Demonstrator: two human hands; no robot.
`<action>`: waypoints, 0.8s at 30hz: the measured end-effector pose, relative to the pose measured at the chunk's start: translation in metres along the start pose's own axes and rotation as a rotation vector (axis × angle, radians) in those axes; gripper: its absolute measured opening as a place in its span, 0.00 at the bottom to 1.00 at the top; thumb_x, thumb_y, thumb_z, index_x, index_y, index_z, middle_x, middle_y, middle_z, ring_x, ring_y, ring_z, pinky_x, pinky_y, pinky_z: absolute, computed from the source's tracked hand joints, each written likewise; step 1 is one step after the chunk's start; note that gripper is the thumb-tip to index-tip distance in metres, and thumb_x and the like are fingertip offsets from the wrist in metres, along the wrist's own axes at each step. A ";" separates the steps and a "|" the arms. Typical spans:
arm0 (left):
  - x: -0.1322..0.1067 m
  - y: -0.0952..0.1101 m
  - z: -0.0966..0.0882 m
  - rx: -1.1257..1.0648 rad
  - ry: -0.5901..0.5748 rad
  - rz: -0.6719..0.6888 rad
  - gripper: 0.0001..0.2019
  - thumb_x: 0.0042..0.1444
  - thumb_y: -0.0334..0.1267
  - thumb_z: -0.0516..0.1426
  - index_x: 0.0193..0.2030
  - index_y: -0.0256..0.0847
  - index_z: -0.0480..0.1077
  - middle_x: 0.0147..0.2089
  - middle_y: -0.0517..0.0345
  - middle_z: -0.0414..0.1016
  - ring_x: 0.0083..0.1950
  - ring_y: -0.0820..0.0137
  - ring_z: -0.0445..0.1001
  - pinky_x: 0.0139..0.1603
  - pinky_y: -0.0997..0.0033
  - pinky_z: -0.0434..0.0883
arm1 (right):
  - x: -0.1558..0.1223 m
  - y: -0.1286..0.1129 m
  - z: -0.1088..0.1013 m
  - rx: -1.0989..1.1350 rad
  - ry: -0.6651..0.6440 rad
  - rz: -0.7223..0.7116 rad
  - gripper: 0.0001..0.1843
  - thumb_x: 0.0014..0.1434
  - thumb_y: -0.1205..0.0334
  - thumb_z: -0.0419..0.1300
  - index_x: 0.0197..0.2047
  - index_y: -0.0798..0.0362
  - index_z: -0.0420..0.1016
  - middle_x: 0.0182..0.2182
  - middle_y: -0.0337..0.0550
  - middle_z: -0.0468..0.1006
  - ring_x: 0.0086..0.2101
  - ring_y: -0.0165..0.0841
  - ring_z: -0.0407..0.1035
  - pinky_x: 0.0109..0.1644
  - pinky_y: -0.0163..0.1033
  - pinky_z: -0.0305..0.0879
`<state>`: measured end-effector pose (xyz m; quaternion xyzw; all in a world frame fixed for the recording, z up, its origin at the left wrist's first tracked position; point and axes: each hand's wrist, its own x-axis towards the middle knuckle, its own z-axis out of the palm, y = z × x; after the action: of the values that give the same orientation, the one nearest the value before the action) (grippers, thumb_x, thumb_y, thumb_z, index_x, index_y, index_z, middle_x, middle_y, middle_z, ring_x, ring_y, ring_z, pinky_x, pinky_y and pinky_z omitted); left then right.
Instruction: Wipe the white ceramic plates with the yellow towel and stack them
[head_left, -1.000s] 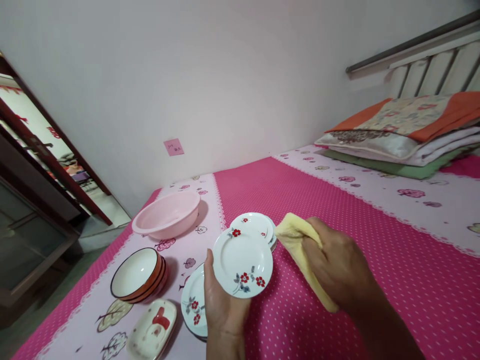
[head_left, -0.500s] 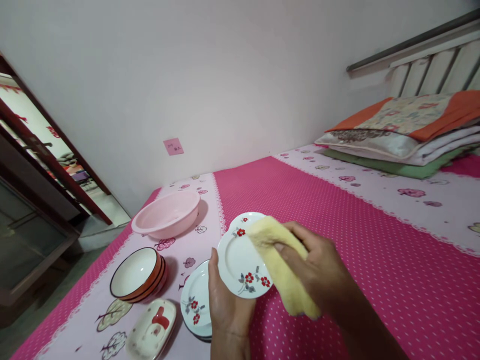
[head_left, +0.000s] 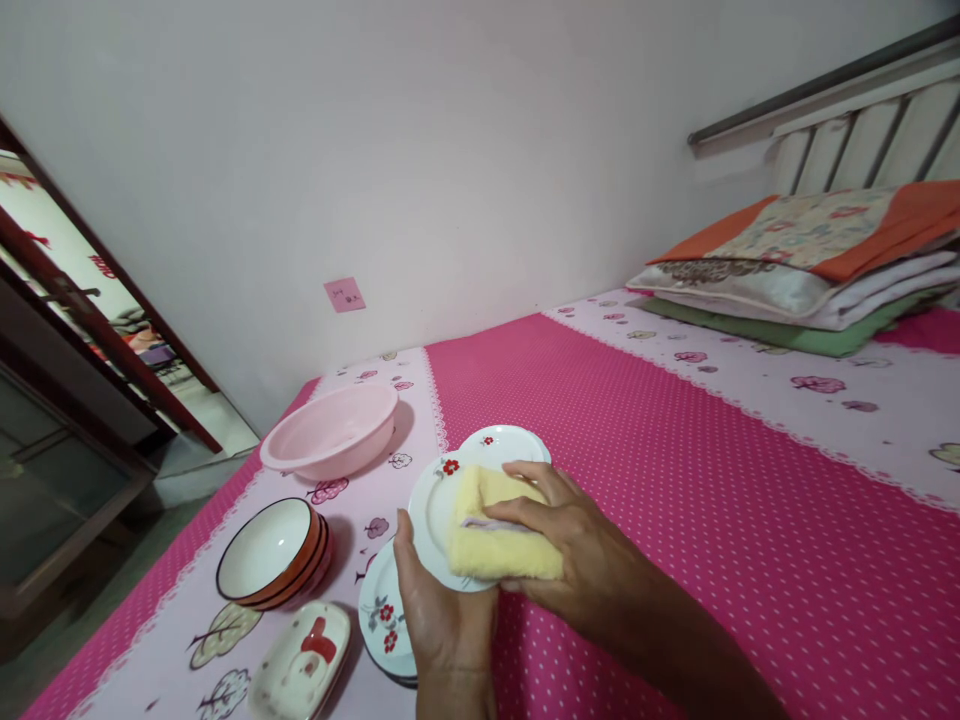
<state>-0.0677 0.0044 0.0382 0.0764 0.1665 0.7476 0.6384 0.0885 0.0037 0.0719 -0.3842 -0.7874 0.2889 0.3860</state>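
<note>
Now, L hand (head_left: 444,622) grip pinches plate (head_left: 433,502) over bed (head_left: 675,480); R hand (head_left: 577,552) grip clamps cloth (head_left: 499,545) onto it, covering its middle. Around: 1 basin (head_left: 330,435), 1 bowl stack (head_left: 274,552), 1 dish (head_left: 300,668), 2 plate piles: far stack (head_left: 511,443), near stack (head_left: 381,622).

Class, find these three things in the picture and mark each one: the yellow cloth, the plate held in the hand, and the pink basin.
yellow cloth (head_left: 499,548), head view, on the folded front face below the fingers.
held plate (head_left: 433,503), head view, on its bare white left part.
pink basin (head_left: 331,427), head view, on its inner wall.
</note>
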 end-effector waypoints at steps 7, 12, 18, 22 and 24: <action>0.000 0.002 -0.004 -0.040 -0.067 0.003 0.23 0.65 0.48 0.56 0.63 0.42 0.74 0.56 0.44 0.82 0.57 0.53 0.79 0.62 0.52 0.72 | 0.005 0.001 0.001 0.059 -0.041 -0.061 0.15 0.62 0.61 0.66 0.53 0.43 0.80 0.58 0.46 0.74 0.60 0.44 0.65 0.66 0.52 0.62; -0.001 -0.002 0.000 -0.062 -0.125 -0.050 0.22 0.66 0.50 0.55 0.61 0.44 0.75 0.56 0.46 0.82 0.58 0.53 0.78 0.67 0.48 0.67 | 0.008 -0.003 -0.002 0.157 0.069 0.110 0.05 0.63 0.61 0.62 0.36 0.50 0.79 0.38 0.41 0.76 0.39 0.35 0.73 0.45 0.40 0.71; -0.006 -0.007 0.008 0.014 -0.041 -0.049 0.24 0.65 0.52 0.56 0.63 0.46 0.73 0.59 0.46 0.80 0.60 0.52 0.77 0.65 0.48 0.69 | 0.004 0.009 -0.021 0.224 0.344 0.181 0.12 0.64 0.53 0.61 0.42 0.51 0.79 0.35 0.41 0.77 0.36 0.37 0.73 0.40 0.41 0.68; -0.012 -0.012 0.015 0.040 -0.007 -0.026 0.24 0.65 0.51 0.55 0.64 0.46 0.72 0.60 0.47 0.79 0.61 0.54 0.77 0.65 0.52 0.70 | 0.006 0.018 -0.022 0.043 0.461 0.205 0.11 0.63 0.52 0.60 0.40 0.51 0.78 0.36 0.43 0.75 0.37 0.38 0.72 0.41 0.44 0.66; -0.014 -0.015 0.018 0.049 -0.014 -0.038 0.23 0.66 0.50 0.55 0.64 0.46 0.73 0.60 0.48 0.79 0.61 0.55 0.76 0.65 0.53 0.69 | 0.008 0.018 -0.017 -0.017 0.449 0.203 0.10 0.64 0.54 0.59 0.39 0.51 0.77 0.37 0.43 0.74 0.38 0.39 0.71 0.42 0.44 0.65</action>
<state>-0.0455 -0.0047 0.0507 0.0943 0.1817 0.7304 0.6516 0.1068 0.0227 0.0703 -0.5191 -0.6417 0.2266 0.5171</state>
